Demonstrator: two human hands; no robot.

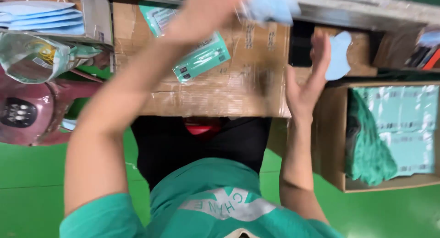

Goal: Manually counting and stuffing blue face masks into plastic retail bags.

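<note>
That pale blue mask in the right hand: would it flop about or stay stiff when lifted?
Probably floppy: the pale blue mask looks thin and flat against the right hand's fingers, with a soft curved edge. Likely very light, since an open hand seems enough to carry it. The blurred blue piece near the left hand looks similarly soft.

Open cardboard box [333, 141] (teal packets inside), maroon stool [32, 109]
</note>
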